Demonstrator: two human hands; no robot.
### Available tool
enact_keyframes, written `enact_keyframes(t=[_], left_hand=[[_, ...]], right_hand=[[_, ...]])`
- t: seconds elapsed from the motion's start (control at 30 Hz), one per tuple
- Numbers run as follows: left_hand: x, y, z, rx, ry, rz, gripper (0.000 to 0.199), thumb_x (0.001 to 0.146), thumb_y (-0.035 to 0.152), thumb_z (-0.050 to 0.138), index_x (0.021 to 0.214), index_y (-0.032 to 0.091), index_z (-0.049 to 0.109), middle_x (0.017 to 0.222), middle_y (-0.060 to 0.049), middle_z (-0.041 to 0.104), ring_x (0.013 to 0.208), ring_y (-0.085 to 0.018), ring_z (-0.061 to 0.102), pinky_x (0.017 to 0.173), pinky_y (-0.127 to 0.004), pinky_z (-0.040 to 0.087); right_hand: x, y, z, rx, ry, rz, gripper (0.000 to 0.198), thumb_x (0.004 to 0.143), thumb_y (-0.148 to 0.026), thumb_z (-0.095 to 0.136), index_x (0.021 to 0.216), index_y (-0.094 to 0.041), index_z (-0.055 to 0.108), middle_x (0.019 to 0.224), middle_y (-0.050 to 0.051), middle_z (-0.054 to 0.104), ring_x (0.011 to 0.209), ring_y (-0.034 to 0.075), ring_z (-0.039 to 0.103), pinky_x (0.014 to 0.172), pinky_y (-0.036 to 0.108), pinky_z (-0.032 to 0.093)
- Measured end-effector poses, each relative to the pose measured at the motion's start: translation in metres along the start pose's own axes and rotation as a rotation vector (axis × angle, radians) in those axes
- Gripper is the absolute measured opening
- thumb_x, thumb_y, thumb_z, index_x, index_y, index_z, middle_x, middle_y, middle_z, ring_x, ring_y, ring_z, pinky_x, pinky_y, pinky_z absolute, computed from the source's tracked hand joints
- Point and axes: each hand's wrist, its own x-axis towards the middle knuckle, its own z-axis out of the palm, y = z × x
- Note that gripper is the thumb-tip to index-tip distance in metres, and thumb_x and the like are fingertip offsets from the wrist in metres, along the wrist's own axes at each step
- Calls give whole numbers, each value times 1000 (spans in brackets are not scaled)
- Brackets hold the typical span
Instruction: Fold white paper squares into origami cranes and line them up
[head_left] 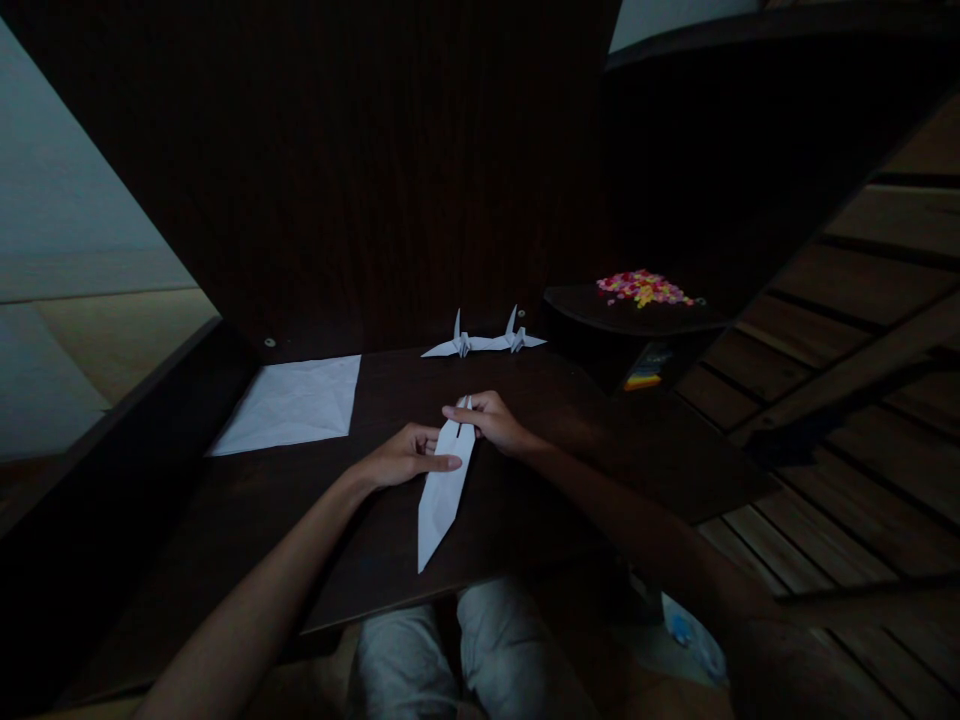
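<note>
A long white piece of folded paper (444, 490) slants over the dark table, its pointed lower end toward my lap and a narrow slit near its top. My left hand (405, 456) grips its left edge, with the thumb lying across the front and the fingers partly hidden behind. At the upper end, my right hand (491, 418) pinches the narrow tips between thumb and fingers. Farther back, two white origami cranes (486, 344) stand side by side, wings touching, against the back panel.
A creased white paper sheet (296, 400) lies flat at the left of the tabletop (300, 520). On a rounded shelf (577, 305) at the right sits a heap of small colourful pieces (646, 288). Dark boards rise at the back and left side.
</note>
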Motion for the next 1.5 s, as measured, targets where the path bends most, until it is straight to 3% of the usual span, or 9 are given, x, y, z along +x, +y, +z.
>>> enact_keyframes(t=[0.13,0.37,0.7,0.83,1.0,1.13,1.33,1.43,1.5], left_hand=[[-2,5,2,7,12,-8,19,64,29,77,75,15,71,67,-2,67,58,-15,59,53,-24,43],[0,0,-2,34,64,-16,26,68,30,75,87,13,71,74,-3,69,64,-16,61,59,-25,44],[1,-1,0,-3,22,-11,37,69,29,75,101,13,69,81,-4,71,69,-15,61,63,-24,45],[0,1,1,-4,40,6,32,68,30,76,94,12,71,79,-5,71,66,-15,62,60,-24,44],[2,2,1,-40,256,115,29,67,33,77,86,13,71,76,-4,71,63,-15,62,59,-24,45],[6,-1,-3,-114,452,200,34,63,38,79,84,13,70,75,-5,71,64,-17,63,60,-26,47],[10,-7,-7,-114,498,228,36,68,44,74,81,12,67,68,-3,68,59,-14,59,56,-25,44],[14,-10,-7,-137,530,260,39,67,40,75,92,14,61,64,1,65,53,-11,54,53,-22,42],[16,-12,-8,-177,580,287,48,64,34,77,103,18,54,66,3,65,52,-10,53,53,-22,41]], right_hand=[[0,-2,-1,-12,-5,-3,34,72,-43,68,56,-14,59,48,-4,50,43,6,41,42,20,30],[1,-5,-6,-41,-57,38,26,63,-35,75,64,-13,62,53,-4,55,46,7,47,41,18,31],[1,-2,-8,-59,-21,48,31,68,-41,69,58,-12,63,46,-3,52,36,5,41,34,19,27],[2,0,-5,-33,-2,51,35,70,-44,67,56,-13,60,45,-4,51,38,5,43,35,18,30],[2,-1,-5,3,-23,66,40,75,-52,62,63,-14,56,48,-4,53,36,5,44,33,16,31],[0,-2,-2,-34,-129,89,37,69,-48,71,64,-15,55,49,-4,56,41,7,51,36,17,38],[3,3,-1,-14,-84,51,34,67,-45,73,67,-14,59,56,-1,60,45,10,56,45,22,46],[7,8,-4,3,4,36,31,66,-41,74,69,-14,59,61,0,62,50,10,58,48,23,48],[9,11,-6,29,58,15,30,66,-35,74,81,-15,59,64,-1,63,54,11,60,49,22,48]])
